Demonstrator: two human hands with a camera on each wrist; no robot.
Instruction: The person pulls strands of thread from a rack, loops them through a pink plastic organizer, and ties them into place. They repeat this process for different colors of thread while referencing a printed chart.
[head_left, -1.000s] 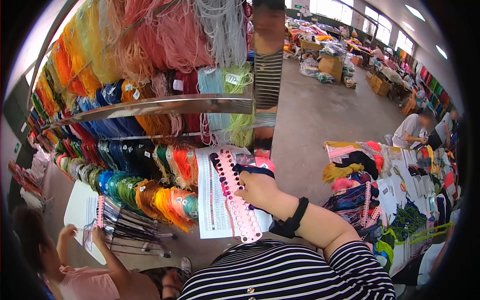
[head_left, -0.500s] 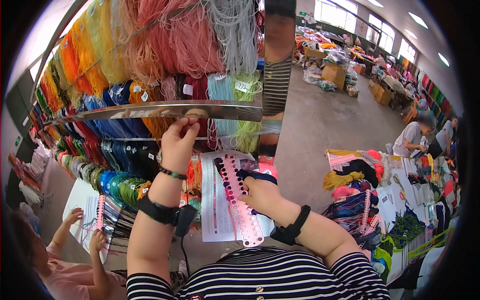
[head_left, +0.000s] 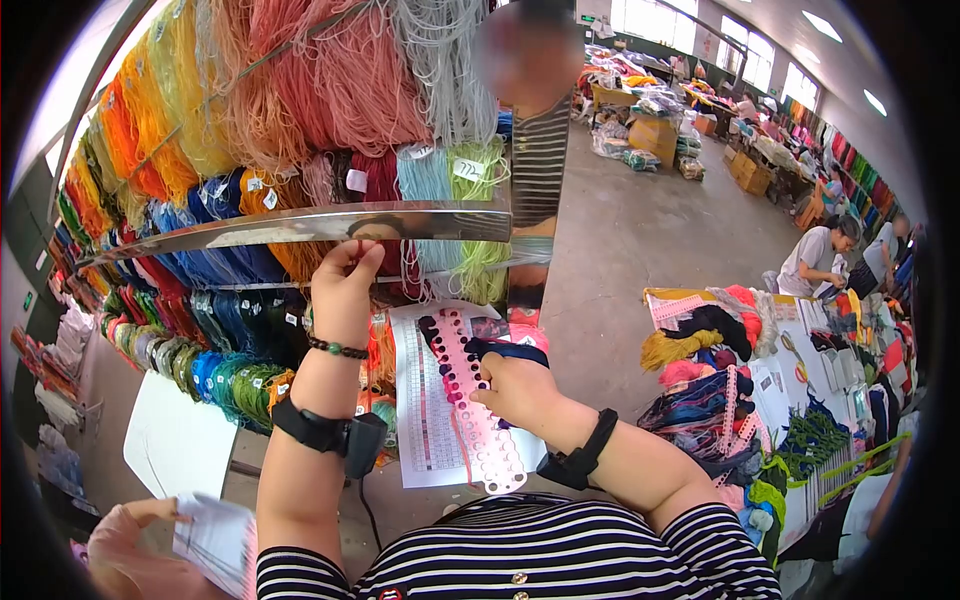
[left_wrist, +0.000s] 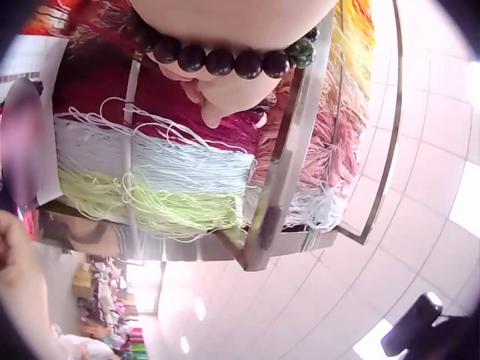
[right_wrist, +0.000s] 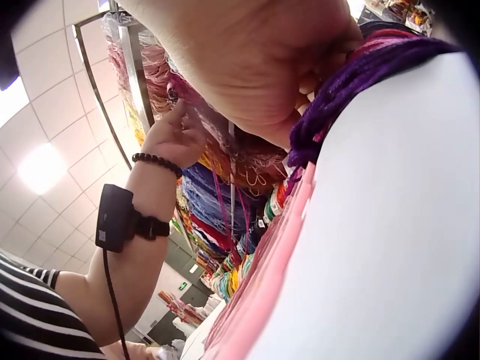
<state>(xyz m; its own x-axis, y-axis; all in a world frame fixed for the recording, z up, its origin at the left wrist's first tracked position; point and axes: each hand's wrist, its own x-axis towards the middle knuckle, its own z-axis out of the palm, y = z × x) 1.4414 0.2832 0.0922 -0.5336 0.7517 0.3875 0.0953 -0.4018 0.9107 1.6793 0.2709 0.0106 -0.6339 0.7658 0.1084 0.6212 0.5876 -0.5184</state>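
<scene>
My left hand [head_left: 343, 285], with a beaded bracelet at the wrist, reaches up to the rack just under its metal bar [head_left: 300, 222]. Its thumb and fingers pinch at the dark red thread [left_wrist: 90, 97], partly hidden by the hand in the left wrist view. Lower down, my right hand [head_left: 520, 392] grips a pink perforated thread card [head_left: 497, 455] together with a printed chart sheet [head_left: 418, 440]. Dark and magenta threads are knotted through the card's holes. Navy thread [head_left: 518, 350] trails beside the fingers, and purple thread [right_wrist: 360, 79] hangs over the card in the right wrist view.
Hanks of many colours hang in tiers on the rack [head_left: 300, 70], some with number tags. A white tabletop [head_left: 180, 430] lies at left, where another person [head_left: 150, 545] holds papers. At right, a table carries thread piles [head_left: 690, 400]. Boxes and bags stand farther back.
My left hand has come up into view and reached the dark red thread below the bar. The right hand keeps hold of the card. The person at left has lifted the papers off the tabletop.
</scene>
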